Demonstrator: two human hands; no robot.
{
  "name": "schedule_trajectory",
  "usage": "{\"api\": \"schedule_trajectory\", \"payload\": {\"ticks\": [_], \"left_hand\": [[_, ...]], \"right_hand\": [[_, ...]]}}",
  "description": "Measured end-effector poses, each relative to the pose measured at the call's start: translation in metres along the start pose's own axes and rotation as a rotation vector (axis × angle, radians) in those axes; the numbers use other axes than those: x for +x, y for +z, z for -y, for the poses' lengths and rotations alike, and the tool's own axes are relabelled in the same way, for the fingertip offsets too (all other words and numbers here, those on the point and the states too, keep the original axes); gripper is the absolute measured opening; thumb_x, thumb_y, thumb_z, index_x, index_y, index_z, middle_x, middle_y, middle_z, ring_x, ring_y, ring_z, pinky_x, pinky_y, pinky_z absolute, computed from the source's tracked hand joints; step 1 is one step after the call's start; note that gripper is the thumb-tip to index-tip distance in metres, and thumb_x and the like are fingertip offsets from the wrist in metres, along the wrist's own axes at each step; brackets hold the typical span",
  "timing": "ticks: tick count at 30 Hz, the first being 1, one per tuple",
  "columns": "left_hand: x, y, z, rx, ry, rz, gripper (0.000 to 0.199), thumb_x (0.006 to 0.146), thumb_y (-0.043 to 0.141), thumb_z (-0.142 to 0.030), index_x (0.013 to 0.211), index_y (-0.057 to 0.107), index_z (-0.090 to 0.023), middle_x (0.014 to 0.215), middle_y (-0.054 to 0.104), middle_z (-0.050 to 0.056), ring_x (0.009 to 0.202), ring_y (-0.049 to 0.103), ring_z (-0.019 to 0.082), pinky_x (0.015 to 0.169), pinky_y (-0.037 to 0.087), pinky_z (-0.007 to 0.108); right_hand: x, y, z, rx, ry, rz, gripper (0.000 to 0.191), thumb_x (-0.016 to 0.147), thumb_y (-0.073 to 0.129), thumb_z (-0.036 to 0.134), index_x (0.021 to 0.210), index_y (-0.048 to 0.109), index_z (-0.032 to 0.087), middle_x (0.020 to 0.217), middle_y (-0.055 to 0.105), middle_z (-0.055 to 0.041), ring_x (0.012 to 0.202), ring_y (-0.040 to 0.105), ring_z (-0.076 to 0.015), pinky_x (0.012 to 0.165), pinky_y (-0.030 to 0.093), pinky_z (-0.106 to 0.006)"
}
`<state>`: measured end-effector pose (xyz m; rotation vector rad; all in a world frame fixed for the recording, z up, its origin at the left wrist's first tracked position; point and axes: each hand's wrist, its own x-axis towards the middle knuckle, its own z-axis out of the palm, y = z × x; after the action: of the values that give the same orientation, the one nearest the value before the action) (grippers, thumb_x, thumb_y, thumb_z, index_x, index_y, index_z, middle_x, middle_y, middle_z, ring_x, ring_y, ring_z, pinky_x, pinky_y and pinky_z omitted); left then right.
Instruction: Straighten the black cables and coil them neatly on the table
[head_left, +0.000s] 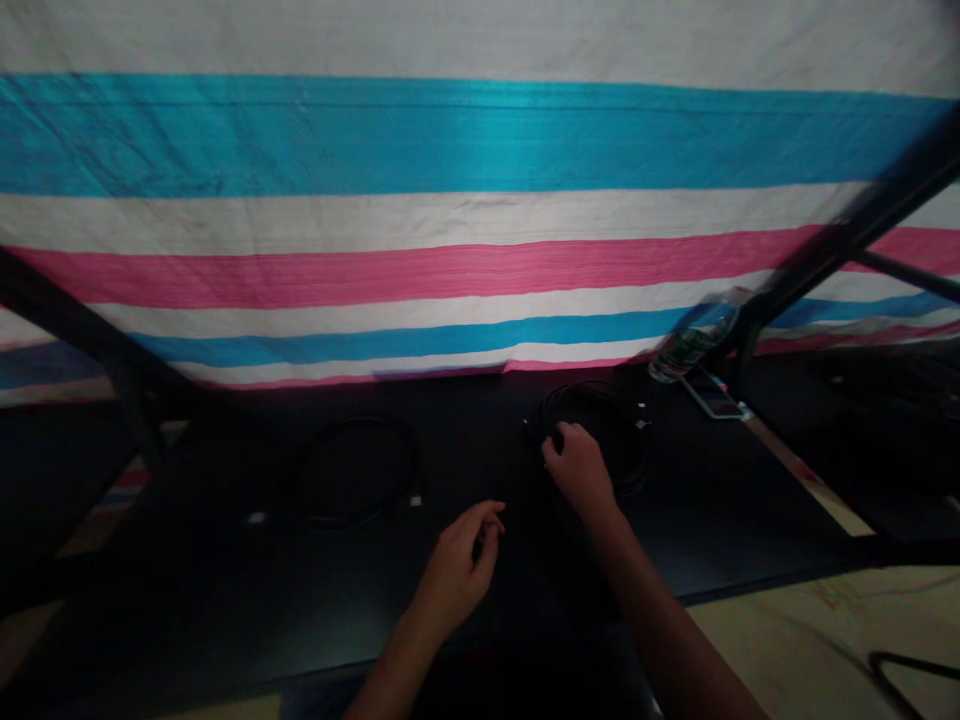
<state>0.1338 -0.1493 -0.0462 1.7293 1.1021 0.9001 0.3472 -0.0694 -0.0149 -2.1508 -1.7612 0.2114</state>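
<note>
A coiled black cable [636,470] with small pale ends lies on the dark table [315,600], right of centre. My right hand [579,466] is at the left part of this coil, its fingers curled in around the cable. Nearer the front edge, my left hand [463,560] hovers over the table with its fingers bent and a gap between thumb and forefinger; nothing shows in it. Another black cable [411,450], a thin single loop with a white tag, rests on the left side of the table.
A clear plastic bottle [694,340] and a phone [712,393] are at the back right. Striped sheeting [450,140] hangs behind the table. Dark metal frame bars [817,260] slope at both sides. A small white object [257,518] lies at the left.
</note>
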Motion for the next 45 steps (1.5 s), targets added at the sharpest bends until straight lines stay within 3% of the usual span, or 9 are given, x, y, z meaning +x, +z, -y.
{"api": "schedule_trajectory", "payload": {"ticks": [4, 9, 14, 23, 26, 30, 34, 39, 45], "left_hand": [[0.003, -0.002, 0.003, -0.078, -0.075, -0.008, 0.026, 0.1, 0.043, -0.027, 0.119, 0.06, -0.019, 0.084, 0.067, 0.002, 0.074, 0.064, 0.015, 0.074, 0.05, 0.03], [0.005, -0.004, 0.001, -0.097, -0.1, -0.006, 0.023, 0.099, 0.044, -0.026, 0.112, 0.063, -0.019, 0.083, 0.066, 0.002, 0.073, 0.063, 0.015, 0.073, 0.048, 0.029], [0.003, -0.004, -0.002, -0.098, -0.103, 0.006, 0.022, 0.097, 0.048, -0.025, 0.109, 0.066, -0.019, 0.084, 0.068, 0.003, 0.077, 0.064, 0.017, 0.074, 0.047, 0.03], [0.026, -0.022, -0.039, -0.92, -0.277, -0.286, 0.06, 0.084, 0.068, -0.06, 0.127, 0.053, -0.022, 0.131, 0.061, 0.016, 0.106, 0.066, 0.028, 0.076, 0.059, 0.039], [0.03, -0.053, -0.063, -1.096, -0.303, -0.386, 0.061, 0.083, 0.07, -0.058, 0.128, 0.051, -0.022, 0.097, 0.069, 0.007, 0.071, 0.067, 0.019, 0.058, 0.057, 0.031], [0.017, -0.092, -0.08, -1.135, -0.267, -0.449, 0.045, 0.08, 0.079, -0.048, 0.111, 0.06, -0.022, 0.065, 0.05, -0.008, 0.041, 0.037, 0.003, 0.036, 0.028, 0.012], [-0.001, -0.107, -0.083, -1.129, -0.303, -0.513, 0.038, 0.086, 0.071, -0.053, 0.112, 0.063, -0.027, 0.058, 0.041, -0.01, 0.037, 0.024, 0.001, 0.037, 0.024, 0.011], [-0.017, -0.119, -0.08, -1.044, -0.248, -0.559, 0.051, 0.09, 0.06, -0.061, 0.136, 0.05, -0.041, 0.059, 0.048, -0.008, 0.035, 0.02, 0.002, 0.038, 0.024, 0.012], [-0.04, -0.148, -0.072, -0.889, -0.422, -0.478, 0.058, 0.081, 0.068, -0.064, 0.12, 0.061, -0.022, 0.05, 0.039, -0.01, 0.037, 0.027, 0.005, 0.04, 0.028, 0.014]], "right_hand": [[-0.006, -0.032, -0.01, 0.112, 0.04, -0.092, 0.022, 0.097, 0.043, 0.028, 0.096, 0.062, 0.016, 0.078, 0.068, -0.009, 0.069, 0.064, -0.0222, 0.063, 0.04, -0.029], [-0.014, -0.091, -0.017, 0.288, 0.083, -0.588, 0.032, 0.096, 0.044, 0.034, 0.107, 0.066, 0.012, 0.072, 0.065, -0.0078, 0.06, 0.061, -0.0217, 0.06, 0.042, -0.031], [-0.038, -0.125, 0.004, 0.392, 0.05, -0.843, 0.026, 0.099, 0.046, 0.032, 0.101, 0.066, 0.015, 0.061, 0.053, -0.0003, 0.053, 0.051, -0.0167, 0.056, 0.041, -0.031], [-0.075, -0.097, 0.055, 1.617, 0.082, -0.082, 0.022, 0.09, 0.068, 0.043, 0.091, 0.068, 0.021, 0.054, 0.034, 0.0096, 0.039, 0.026, -0.0035, 0.04, 0.03, -0.019], [-0.08, -0.084, 0.061, 1.742, 0.106, 0.154, 0.023, 0.093, 0.064, 0.043, 0.091, 0.069, 0.02, 0.051, 0.031, 0.0105, 0.036, 0.025, -0.0024, 0.04, 0.028, -0.018], [-0.081, -0.069, 0.058, 1.707, 0.078, 0.271, 0.023, 0.096, 0.06, 0.04, 0.103, 0.07, 0.021, 0.055, 0.047, 0.0059, 0.041, 0.047, -0.0071, 0.043, 0.035, -0.02], [-0.076, -0.058, 0.044, 1.557, 0.085, 0.266, 0.026, 0.094, 0.063, 0.043, 0.107, 0.072, 0.021, 0.081, 0.073, -0.0056, 0.072, 0.071, -0.0183, 0.067, 0.056, -0.03], [-0.069, -0.058, 0.023, 1.196, -0.086, 0.224, 0.033, 0.094, 0.062, 0.043, 0.119, 0.072, 0.023, 0.084, 0.072, -0.0043, 0.071, 0.067, -0.0161, 0.068, 0.054, -0.029], [-0.054, -0.093, -0.001, 0.811, -0.167, 0.161, 0.039, 0.088, 0.065, 0.047, 0.112, 0.078, 0.02, 0.066, 0.064, -0.0022, 0.056, 0.053, -0.0135, 0.049, 0.041, -0.023]]}}
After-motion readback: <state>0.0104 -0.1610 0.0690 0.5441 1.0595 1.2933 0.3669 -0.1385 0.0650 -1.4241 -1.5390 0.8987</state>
